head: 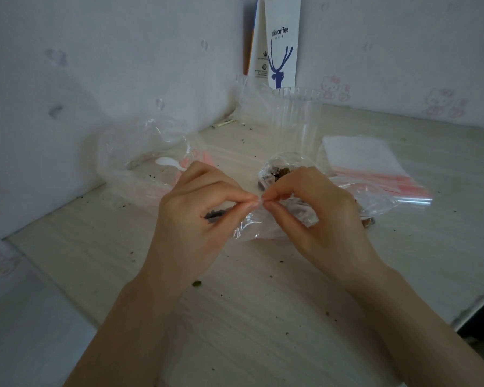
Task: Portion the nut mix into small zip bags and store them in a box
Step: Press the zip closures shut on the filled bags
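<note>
Pretty dim and flat, with a bluish-grey cast. Light's soft, so only faint shadows land on the table (263, 317). Few small glints on the zip bag (246, 230) and clear cup (296, 121). Wide-angle bends the edges; corners go soft.

Clear zip bags (375, 174) with pink strips, white spoon (166, 162), pale woodgrain table (263, 303)

A pale wood-grain table (263, 303) sits pushed into a corner where two walls meet. The left wall (67, 79) and the back wall (403, 51) carry whitish wallpaper with faint pink cartoon-cat prints (334, 88). Dark crumbs (196, 283) speckle the table. The light is dim, cool and even, with soft shadows.
</note>
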